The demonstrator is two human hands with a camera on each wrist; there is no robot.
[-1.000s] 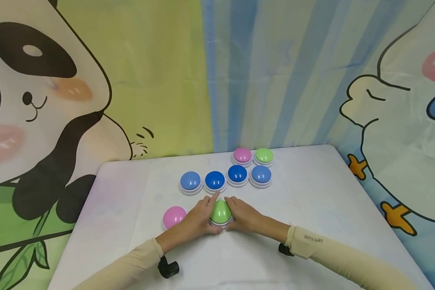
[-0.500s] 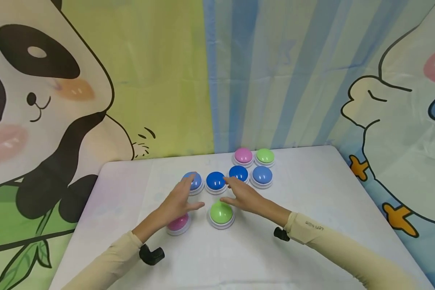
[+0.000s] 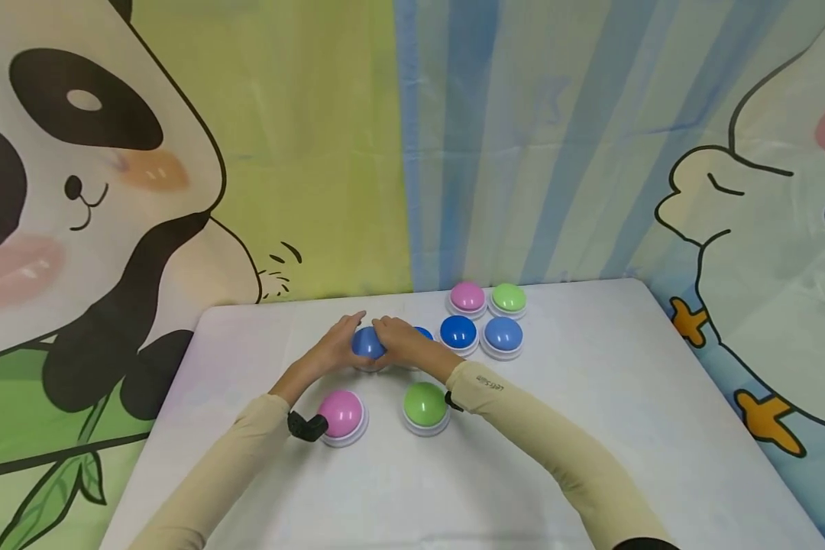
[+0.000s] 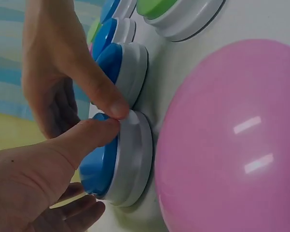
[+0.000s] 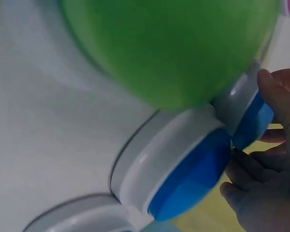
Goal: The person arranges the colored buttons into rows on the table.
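In the head view a light blue dome button with a white base stands on the table, between both hands. My left hand holds its left side and my right hand its right side. In the left wrist view the two thumbs meet at the near edge of the white base, with fingers curled toward the far side. A dark blue button sits right beside it, mostly hidden by the right hand. Nearer stand a pink button, below the left hand, and a green button, by the right wrist.
Farther right are another dark blue button and another light blue one. Behind them stand a pink button and a green button, close to the white table's back edge. A printed cloth hangs behind.
Both hands have left the near green button and moved up and left to the light blue button, now holding it from both sides. The green button stays on the table.
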